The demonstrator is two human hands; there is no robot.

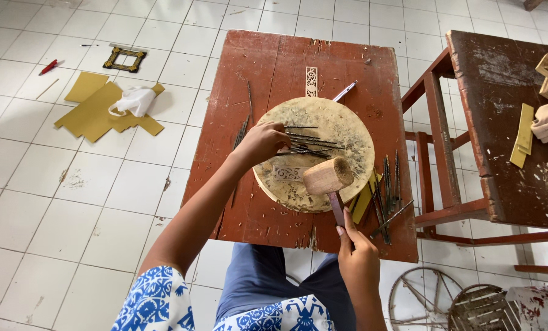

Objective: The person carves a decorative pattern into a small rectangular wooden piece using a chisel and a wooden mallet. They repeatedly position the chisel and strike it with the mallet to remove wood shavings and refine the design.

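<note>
- Wooden mallet (pixel 328 176): its pale head hovers over the near edge of the round wooden block (pixel 341 125), with the dark handle running toward the person.
- Right hand (pixel 357 257): fingers wrapped shut around the lower end of the mallet handle, at the near edge of the red table (pixel 274 67).
- Left hand (pixel 262 142): reaches in over the left side of the block, fingertips pinched together on the thin metal chisels (pixel 308 144) lying across the block's middle.
- Carved strip (pixel 288 173): a small pale fretwork piece lying flat on the block, just left of the mallet head and below the left hand.
- Round wooden block: a scarred, chip-strewn disc resting at the centre of the table.
- Second carved strip (pixel 311 81): narrow, upright in view, lying on the table just beyond the block's far edge.
- Spare chisels (pixel 389 184): a loose bundle near the table's right edge, beside yellow strips (pixel 365 199) tucked under the block.
- Yellow sheets (pixel 99 110): spread on the tiled floor (pixel 53 202) well left of the table, with a white cloth (pixel 134 100) on top.
- Second table (pixel 501 122): stands apart to the right.
</note>
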